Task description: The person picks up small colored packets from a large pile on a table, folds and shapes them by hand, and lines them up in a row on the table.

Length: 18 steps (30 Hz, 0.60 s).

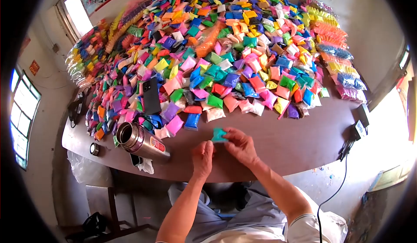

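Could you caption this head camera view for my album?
Right hand pinching a teal packet, left hand at its edge, before a colourful heap of packets.

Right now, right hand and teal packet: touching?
Touching. The head view shows the right hand with its fingertips overlapping and pinching the near-side edge of the teal packet.

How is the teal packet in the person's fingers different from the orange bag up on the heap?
Colour: the teal packet is blue-green, while the orange bag is orange. Size: the teal packet is small; the orange bag looks much larger and longer. Place: the teal packet is in the right hand, with the left hand close at its edge, while the orange bag lies on the heap, untouched. Both show mainly one bright colour.
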Available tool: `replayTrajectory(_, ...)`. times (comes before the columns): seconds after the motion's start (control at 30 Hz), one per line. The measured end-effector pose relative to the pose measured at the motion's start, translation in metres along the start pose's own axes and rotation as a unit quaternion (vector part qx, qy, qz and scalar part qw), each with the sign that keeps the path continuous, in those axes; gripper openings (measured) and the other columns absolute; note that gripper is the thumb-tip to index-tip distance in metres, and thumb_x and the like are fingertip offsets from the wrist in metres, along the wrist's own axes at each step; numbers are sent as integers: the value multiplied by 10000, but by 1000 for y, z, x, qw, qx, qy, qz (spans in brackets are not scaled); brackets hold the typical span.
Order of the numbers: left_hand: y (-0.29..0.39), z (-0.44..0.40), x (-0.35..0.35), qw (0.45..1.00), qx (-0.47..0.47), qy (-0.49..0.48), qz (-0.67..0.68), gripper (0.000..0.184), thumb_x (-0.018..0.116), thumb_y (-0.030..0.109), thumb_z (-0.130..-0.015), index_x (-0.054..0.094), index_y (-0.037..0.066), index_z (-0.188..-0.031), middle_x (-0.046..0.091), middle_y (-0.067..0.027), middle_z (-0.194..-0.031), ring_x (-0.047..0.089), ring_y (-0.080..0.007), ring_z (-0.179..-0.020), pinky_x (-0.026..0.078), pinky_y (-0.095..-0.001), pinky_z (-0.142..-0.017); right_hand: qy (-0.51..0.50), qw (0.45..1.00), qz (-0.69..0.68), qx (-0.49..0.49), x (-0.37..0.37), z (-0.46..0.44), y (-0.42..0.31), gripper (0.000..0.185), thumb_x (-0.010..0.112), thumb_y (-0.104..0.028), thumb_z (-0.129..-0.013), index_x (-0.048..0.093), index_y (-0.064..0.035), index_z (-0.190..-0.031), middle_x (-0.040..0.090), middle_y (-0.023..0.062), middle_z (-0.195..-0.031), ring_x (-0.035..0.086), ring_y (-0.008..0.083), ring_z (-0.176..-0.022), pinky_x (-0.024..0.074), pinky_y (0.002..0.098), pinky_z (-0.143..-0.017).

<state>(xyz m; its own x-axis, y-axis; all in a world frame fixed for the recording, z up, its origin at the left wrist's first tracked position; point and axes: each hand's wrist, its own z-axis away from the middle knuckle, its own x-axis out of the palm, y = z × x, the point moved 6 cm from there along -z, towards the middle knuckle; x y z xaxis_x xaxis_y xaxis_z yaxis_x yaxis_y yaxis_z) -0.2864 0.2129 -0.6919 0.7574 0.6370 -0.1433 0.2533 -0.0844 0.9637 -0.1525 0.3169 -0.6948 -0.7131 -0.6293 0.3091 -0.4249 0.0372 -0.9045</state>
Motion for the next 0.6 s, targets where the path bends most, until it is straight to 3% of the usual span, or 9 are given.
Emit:
replayTrajectory(0.07, 1, 4, -1, 1000, 23, 1, 20, 439, 522, 366, -986, 510, 42, -691, 488, -28, -616, 472, -119, -598, 353, -288, -535, -36, 998, 36, 45, 16, 10, -5, 196, 624, -94, -931, 656, 48, -1063, 544, 82, -1287, 564, 117, -1075, 472, 247, -873)
replayTrajectory(0.2, 0, 7, -4, 999, 13, -9, -43, 401, 537, 319, -985, 504, 31, -708, 493, -55, -628, 477, -150, -600, 373, -312, -545, -41, 990, 130, 29, 16, 9, 4, 138, 638, -47, -910, 674, 51, -1000, 535, 87, -1289, 568, 133, -1070, 480, 248, -860)
replayTrajectory(0.3, 7, 7, -1, 997, 35, -8, -74, 368, 547, 274, -981, 508, 18, -720, 510, -90, -638, 496, -198, -589, 396, -341, -557, -25, 996, 75, 48, 16, 12, 6, 246, 655, -10, -892, 628, 22, -1134, 555, 96, -1251, 569, 140, -1056, 493, 253, -855)
replayTrajectory(0.37, 12, 7, 1, 995, 46, -22, -81, 359, 542, 265, -981, 517, 8, -732, 529, -115, -655, 518, -236, -591, 410, -355, -563, -3, 995, -75, 70, 17, 8, 6, 467, 685, -7, -873, 513, -6, -1308, 590, 88, -1194, 587, 152, -1022, 510, 263, -848)
replayTrajectory(0.4, 11, 7, 0, 995, 45, -21, -81, 359, 542, 265, -981, 517, 8, -732, 529, -115, -655, 518, -236, -591, 410, -355, -563, -3, 995, -76, 70, 18, 7, 6, 467, 685, -7, -873, 513, -6, -1308, 590, 88, -1194, 587, 152, -1022, 510, 263, -848)
replayTrajectory(0.47, 9, 7, 2, 994, 54, -31, -93, 348, 540, 260, -981, 528, 8, -741, 544, -111, -663, 535, -242, -594, 415, -353, -563, 42, 988, -146, 29, 11, 3, 5, 600, 696, -43, -876, 404, -24, -1400, 622, 66, -1134, 611, 157, -984, 519, 281, -850)
replayTrajectory(0.5, 8, 9, 2, 994, 55, -32, -94, 348, 540, 260, -981, 528, 8, -741, 544, -111, -663, 535, -242, -594, 415, -353, -563, 43, 988, -147, 28, 6, 0, 6, 600, 696, -43, -876, 404, -24, -1400, 622, 66, -1134, 611, 157, -984, 519, 281, -850)
replayTrajectory(0.57, 9, 9, 5, 994, 53, -34, -86, 331, 543, 245, -972, 533, 8, -742, 538, -107, -662, 530, -231, -583, 415, -346, -556, -30, 977, -141, 160, 2, -6, 16, 530, 699, -76, -883, 474, -15, -1358, 640, 53, -1105, 623, 150, -959, 517, 281, -846)
replayTrajectory(0.6, 9, 9, 6, 994, 54, -37, -86, 331, 543, 245, -972, 533, 8, -742, 538, -107, -662, 530, -231, -583, 415, -346, -556, -28, 977, -142, 159, 0, -8, 16, 530, 699, -76, -883, 474, -15, -1358, 640, 53, -1105, 623, 150, -959, 517, 281, -846)
